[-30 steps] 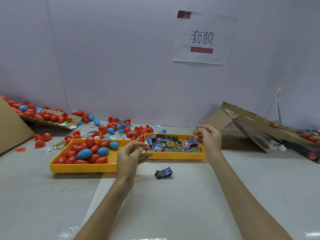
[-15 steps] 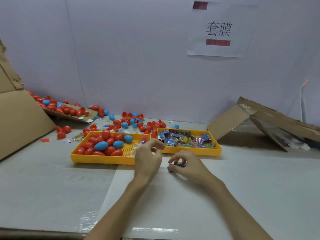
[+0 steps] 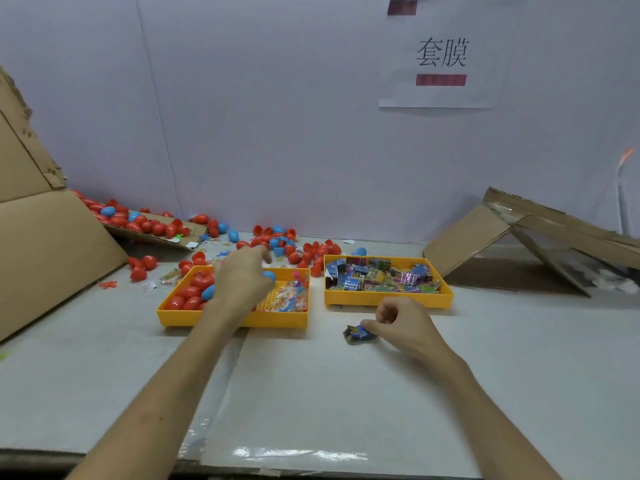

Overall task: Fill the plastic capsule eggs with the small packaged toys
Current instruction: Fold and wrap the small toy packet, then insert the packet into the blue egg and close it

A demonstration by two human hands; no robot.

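A: What is on my feed, left to right?
B: I see the left yellow plastic tray (image 3: 277, 320) holding red and blue plastic capsule eggs (image 3: 188, 294), and the right yellow plastic tray (image 3: 388, 300) just beside it, holding small packaged toys (image 3: 377, 277) — both on the white table (image 3: 311, 393).
A: Before them?
B: One small blue toy packet (image 3: 356, 335), before the right tray, pinched by the right hand (image 3: 405, 323). Loose plastic eggs (image 3: 311, 252) lie behind.

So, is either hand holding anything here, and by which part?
The right hand pinches the small blue toy packet by its right end. The left hand is over the egg tray; a grip there cannot be told.
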